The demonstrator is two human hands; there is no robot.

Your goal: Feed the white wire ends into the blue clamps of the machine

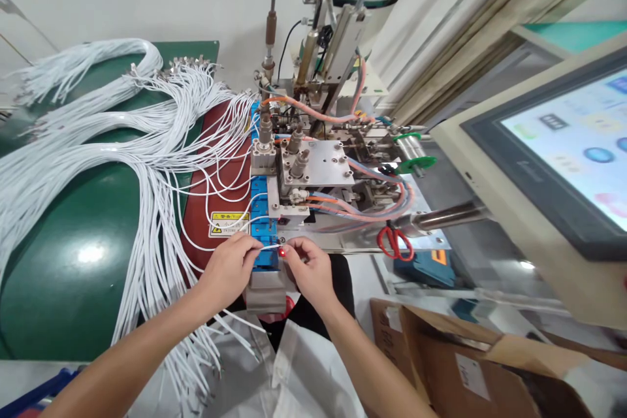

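Between my hands a thin white cable (268,247) is stretched over the blue fixture strip (265,260) at the machine's front end. My left hand (231,266) pinches it left of the strip. At its tip, my right hand (309,269) has thumb and fingers closed, beside a small red light spot. What exactly those fingers grip is too small to make out. Several other white cables run into the blue blocks farther back. A large bundle of white cables (147,235) fans out left of my left hand.
A green board (73,255) carries the bundles. Metal cylinders and orange hoses belong to the machine (318,163) behind my hands. Red-handled scissors (394,241) lie right of it. A touchscreen (573,144) juts in at right, above a cardboard box (465,366). A yellow warning label (229,224) is nearby.
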